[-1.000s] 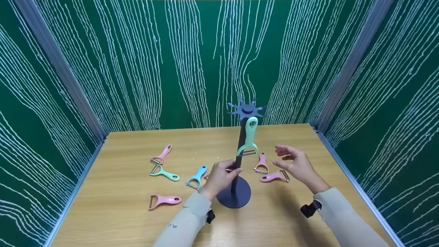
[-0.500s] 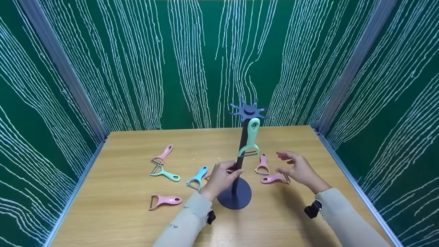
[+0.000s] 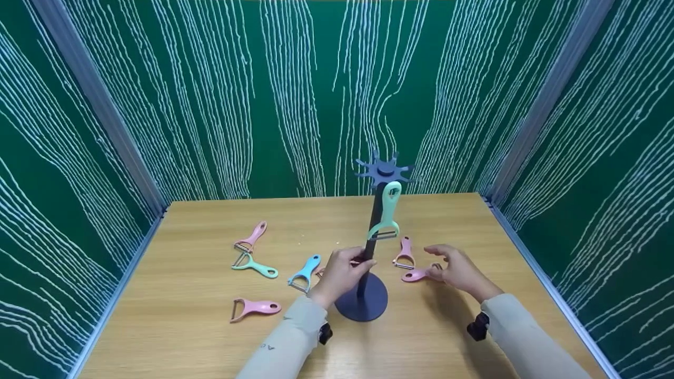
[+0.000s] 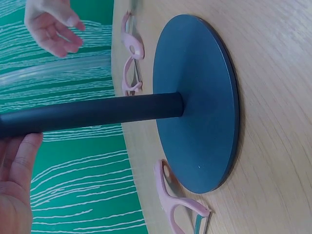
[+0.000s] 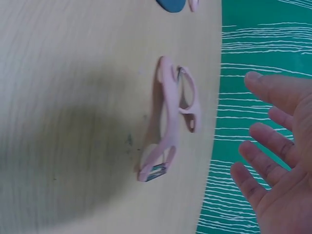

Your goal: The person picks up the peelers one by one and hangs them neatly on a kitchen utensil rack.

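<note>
- The left hand (image 3: 339, 273) is holding the dark post (image 3: 376, 213) of a stand at its lower half; its grip is pinching the post, with the thumb on the right side in the head view.
- The stand is resting on its round base (image 3: 371, 310) in the middle of the wooden surface (image 3: 184, 347), and its star-shaped top (image 3: 385, 169) is spreading several short arms.
- A hanging green peeler (image 3: 389, 208) is dangling from the top by the hole in its handle, blade end down, in front of the post.
- The right hand (image 3: 463, 271) is hovering right of the stand; its grip is spreading, thumb and fingers well apart, and is holding nothing.
- A nearer pink peeler (image 3: 414, 276) is lying just under the right hand, which is partly covering it in the head view.
- A farther pink peeler (image 3: 405, 251) is lying just beyond that one, its handle pointing far.
- A blue peeler (image 3: 309, 267) is lying left of the left hand, while a half-hidden pink peeler (image 4: 170, 200) is lying just beside the base.
- Farther left, a far-left pink peeler (image 3: 257, 235) and a flat-lying green peeler (image 3: 261, 268) are lying close together, and a near-left pink peeler (image 3: 258, 307) is lying nearer the person.
- Light sleeves (image 3: 287, 337) are covering both forearms.
</note>
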A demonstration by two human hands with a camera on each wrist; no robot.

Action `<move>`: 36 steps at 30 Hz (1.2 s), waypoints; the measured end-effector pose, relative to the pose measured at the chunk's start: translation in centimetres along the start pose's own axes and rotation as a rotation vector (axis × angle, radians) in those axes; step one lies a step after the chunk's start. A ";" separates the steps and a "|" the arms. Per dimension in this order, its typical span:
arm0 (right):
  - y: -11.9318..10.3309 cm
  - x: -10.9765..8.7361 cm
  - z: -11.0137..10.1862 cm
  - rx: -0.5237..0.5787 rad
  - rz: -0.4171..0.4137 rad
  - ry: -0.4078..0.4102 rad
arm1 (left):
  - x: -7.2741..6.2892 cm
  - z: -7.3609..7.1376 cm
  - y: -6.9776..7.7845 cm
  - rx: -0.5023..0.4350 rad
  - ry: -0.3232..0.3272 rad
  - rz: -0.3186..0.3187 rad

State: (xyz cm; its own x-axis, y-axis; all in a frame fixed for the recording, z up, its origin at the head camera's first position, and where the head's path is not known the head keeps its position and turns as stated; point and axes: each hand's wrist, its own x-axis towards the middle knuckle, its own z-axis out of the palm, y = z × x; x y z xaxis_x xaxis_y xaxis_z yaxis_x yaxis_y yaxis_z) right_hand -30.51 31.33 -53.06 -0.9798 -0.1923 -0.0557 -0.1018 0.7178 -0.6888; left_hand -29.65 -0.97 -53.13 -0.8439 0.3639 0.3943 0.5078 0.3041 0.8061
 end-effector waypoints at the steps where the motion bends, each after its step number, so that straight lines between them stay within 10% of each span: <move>1: 0.1 0.1 0.2 0.001 0.012 -0.006 | 0.0 0.0 0.0 -0.001 -0.002 -0.005; 36: 3.3 2.4 2.1 -0.042 0.045 -0.112 | -0.1 0.0 0.4 -0.030 -0.019 -0.056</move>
State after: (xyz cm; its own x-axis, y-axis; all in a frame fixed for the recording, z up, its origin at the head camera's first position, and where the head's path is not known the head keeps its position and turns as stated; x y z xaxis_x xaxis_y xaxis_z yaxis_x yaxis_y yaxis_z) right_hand -32.84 31.85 -56.94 -0.9583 -0.2314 -0.1676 -0.0679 0.7542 -0.6532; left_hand -29.35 -0.86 -52.84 -0.8672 0.3641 0.3397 0.4541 0.2981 0.8396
